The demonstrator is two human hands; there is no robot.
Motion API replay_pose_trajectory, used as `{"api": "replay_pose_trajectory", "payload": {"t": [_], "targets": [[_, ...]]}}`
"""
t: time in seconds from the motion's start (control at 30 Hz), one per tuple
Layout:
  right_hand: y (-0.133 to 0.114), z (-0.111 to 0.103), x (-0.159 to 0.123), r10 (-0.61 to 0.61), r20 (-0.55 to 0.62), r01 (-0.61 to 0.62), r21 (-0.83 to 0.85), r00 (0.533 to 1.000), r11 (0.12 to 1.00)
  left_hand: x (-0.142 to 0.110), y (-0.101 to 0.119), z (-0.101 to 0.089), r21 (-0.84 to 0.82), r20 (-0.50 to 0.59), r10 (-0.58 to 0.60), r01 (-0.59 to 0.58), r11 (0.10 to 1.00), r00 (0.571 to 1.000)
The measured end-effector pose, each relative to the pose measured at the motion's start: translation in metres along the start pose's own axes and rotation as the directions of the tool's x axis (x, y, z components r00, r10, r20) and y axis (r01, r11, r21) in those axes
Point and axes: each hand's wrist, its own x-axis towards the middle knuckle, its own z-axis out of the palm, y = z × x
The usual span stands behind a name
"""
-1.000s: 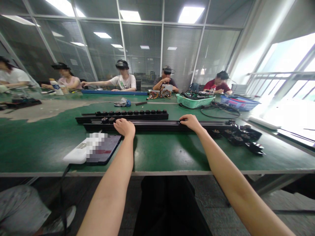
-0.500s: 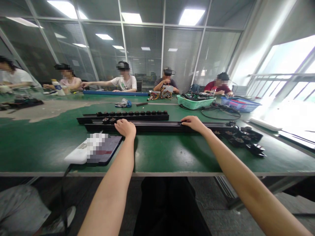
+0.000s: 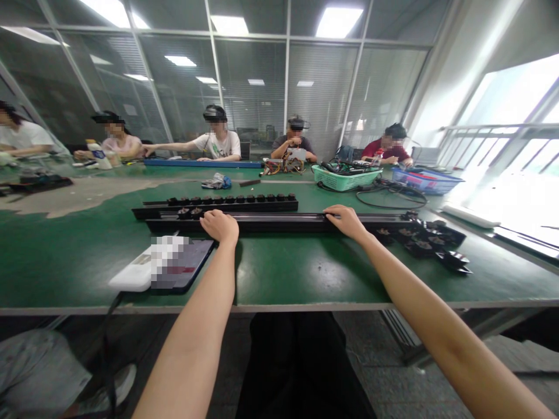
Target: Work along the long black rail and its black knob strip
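A long black rail (image 3: 283, 224) with a lighter groove along its top lies across the table in front of me. My left hand (image 3: 221, 226) is closed over its left part, fingers curled down onto it, right beside two small black fittings (image 3: 190, 213) seated on the rail. Farther right, my right hand (image 3: 346, 221) has its thumb and fingers pinched together at the top of the rail; anything small between the fingertips is hidden. Behind lies a second black rail (image 3: 144, 213) carrying a row of several similar black fittings (image 3: 244, 199). Loose black fittings (image 3: 421, 247) are heaped at the right end.
A white device (image 3: 133, 278) and a dark tablet (image 3: 198, 259) lie at the near left. Beyond the rails are a crumpled cloth (image 3: 217, 181), a green basket (image 3: 345, 179), a blue basket (image 3: 430, 183) and a black cable (image 3: 393, 203). Several people sit across the table.
My right hand has slid slightly to the right along the rail. My left hand keeps its place beside the two fittings. The view has shifted a little.
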Motion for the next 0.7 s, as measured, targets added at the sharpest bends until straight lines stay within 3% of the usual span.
{"api": "replay_pose_trajectory", "payload": {"t": [0.7], "targets": [[0.022, -0.015, -0.008, 0.115, -0.079, -0.120, -0.066, 0.990, 0.991, 0.001, 0.001, 0.000, -0.027, -0.004, -0.007, 0.007, 1.000, 1.000]]}}
